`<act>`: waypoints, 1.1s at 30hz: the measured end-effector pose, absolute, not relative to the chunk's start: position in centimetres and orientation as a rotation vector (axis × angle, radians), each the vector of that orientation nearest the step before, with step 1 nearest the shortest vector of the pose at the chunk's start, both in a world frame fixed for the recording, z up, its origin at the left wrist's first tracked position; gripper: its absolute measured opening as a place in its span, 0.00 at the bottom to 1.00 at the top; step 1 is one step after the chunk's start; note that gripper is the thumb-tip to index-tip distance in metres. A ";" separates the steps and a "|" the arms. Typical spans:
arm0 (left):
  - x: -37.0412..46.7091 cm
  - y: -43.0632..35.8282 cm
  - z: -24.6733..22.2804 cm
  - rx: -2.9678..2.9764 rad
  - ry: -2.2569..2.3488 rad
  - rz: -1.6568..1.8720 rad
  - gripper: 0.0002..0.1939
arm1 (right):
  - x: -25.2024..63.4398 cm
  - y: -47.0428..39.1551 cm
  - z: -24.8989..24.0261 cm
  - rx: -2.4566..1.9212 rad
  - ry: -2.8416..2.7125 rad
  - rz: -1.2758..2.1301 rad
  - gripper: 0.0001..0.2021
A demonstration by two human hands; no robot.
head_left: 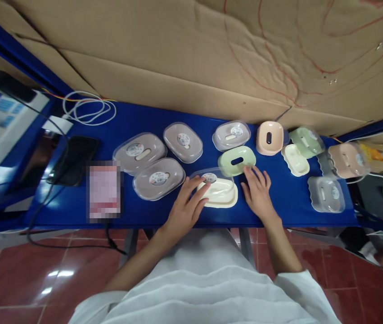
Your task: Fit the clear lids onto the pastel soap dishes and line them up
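Before me on the blue table lies a cream oval soap dish [227, 200], with a clear lid [223, 173] bearing a round sticker behind and over it. At their left edge is my left hand [182, 210], fingers apart, fingertips against or just over the lid; I cannot tell which. My right hand [259, 193] has its fingers stretched out beside the dish. Its fingertips reach the right edge of a green oval dish part [230, 163] with a dark slot. Neither hand visibly grips anything.
Lidded grey soap dishes [159, 178] stand left and behind. To the right are a peach dish [269, 137], a cream tray [295, 159], a lidded green dish [308, 141] and a clear-lidded dish [328, 194]. A phone [76, 155] and coiled white cable [90, 110] lie left. Cardboard [144, 67] stands behind.
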State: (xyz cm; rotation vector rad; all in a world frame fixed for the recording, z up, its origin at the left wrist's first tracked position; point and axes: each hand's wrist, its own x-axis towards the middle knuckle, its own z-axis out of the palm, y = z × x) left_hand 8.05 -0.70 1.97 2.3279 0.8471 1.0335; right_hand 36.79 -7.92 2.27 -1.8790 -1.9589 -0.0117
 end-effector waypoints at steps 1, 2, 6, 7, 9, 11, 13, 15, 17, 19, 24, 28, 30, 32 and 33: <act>8.1 -0.7 2.3 2.289 0.849 1.060 0.27 | 37.3 -7.5 2.5 -1.890 -1.951 -0.030 0.27; 8.2 -0.7 2.6 2.252 0.855 1.087 0.26 | 37.7 -7.4 2.7 -1.893 -1.943 -0.051 0.25; 8.2 -0.6 3.5 2.170 0.889 1.195 0.25 | 36.3 -8.5 4.5 -1.813 -1.970 -0.118 0.19; 8.2 -0.5 3.6 2.165 0.890 1.211 0.25 | 35.3 -8.9 4.9 -1.776 -2.009 -0.106 0.19; 8.1 -0.5 3.6 2.174 0.875 1.217 0.26 | 32.8 -9.8 5.4 -1.700 -2.106 -0.053 0.19; 7.9 -0.4 3.4 2.196 0.856 1.194 0.26 | 30.4 -10.4 5.3 -1.649 -2.182 -0.014 0.19; 7.6 -0.4 3.1 2.216 0.851 1.166 0.27 | 28.5 -10.7 4.7 -1.656 -2.226 0.008 0.20; 7.2 -0.5 2.8 2.236 0.844 1.135 0.28 | 27.5 -10.8 4.0 -1.705 -2.250 0.031 0.22; 6.9 -0.5 2.5 2.253 0.828 1.108 0.28 | 27.1 -11.0 3.5 -1.738 -2.257 0.051 0.24; 6.6 -0.6 2.1 2.265 0.816 1.082 0.28 | 27.0 -11.1 3.1 -1.745 -2.264 0.072 0.26; 6.7 -0.6 1.6 2.282 0.760 1.068 0.29 | 27.6 -11.4 2.7 -1.606 -2.334 0.107 0.27; 7.0 -0.5 1.8 2.337 0.681 1.048 0.30 | 28.6 -12.3 2.2 -1.397 -2.215 0.012 0.25; 6.8 -0.5 2.0 2.372 0.655 1.017 0.29 | 29.0 -12.6 1.8 -1.439 -2.039 -0.095 0.27; 6.4 -0.5 2.1 2.409 0.634 0.989 0.28 | 29.3 -12.6 1.7 -1.507 -1.953 -0.152 0.33; 6.1 -0.5 2.1 2.429 0.623 0.977 0.27 | 29.4 -12.4 1.6 -1.530 -1.959 -0.144 0.35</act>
